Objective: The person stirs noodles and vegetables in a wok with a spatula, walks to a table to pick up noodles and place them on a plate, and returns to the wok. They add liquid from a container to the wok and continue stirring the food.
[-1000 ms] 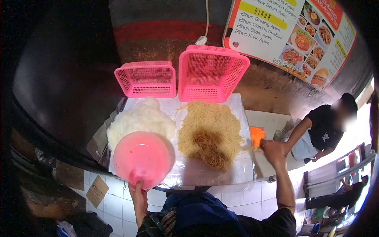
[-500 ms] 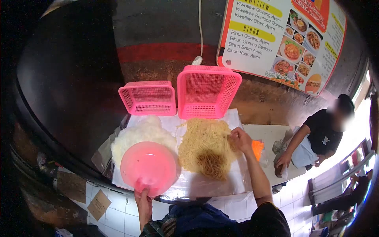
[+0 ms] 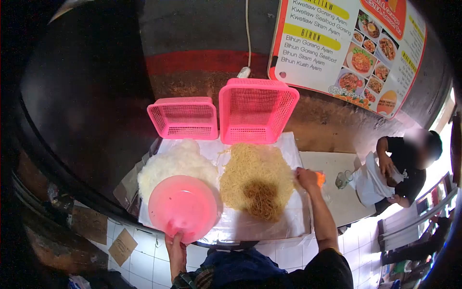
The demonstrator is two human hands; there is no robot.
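Observation:
My left hand (image 3: 176, 248) grips the near rim of a pink round bowl (image 3: 183, 207), which hangs over the front edge of a pile of white noodles (image 3: 180, 161). To the right lies a wide heap of yellow noodles (image 3: 257, 168) with a darker brown clump (image 3: 263, 200) at its near side. My right hand (image 3: 308, 179) is closed just right of the yellow heap, in front of an orange item (image 3: 320, 179); what its fingers hold, if anything, is too small to make out.
Two pink mesh baskets, a small one (image 3: 185, 118) and a larger one (image 3: 258, 111), stand behind the noodles. A glass (image 3: 342, 179) is on the pale table (image 3: 327, 164) at right. Beyond it a person (image 3: 404, 166) handles white cloth. A menu board (image 3: 356, 53) hangs above.
My right hand has moved right, off the yellow noodles to their edge. The bowl stays in my left hand. The person at right has drawn back from the table.

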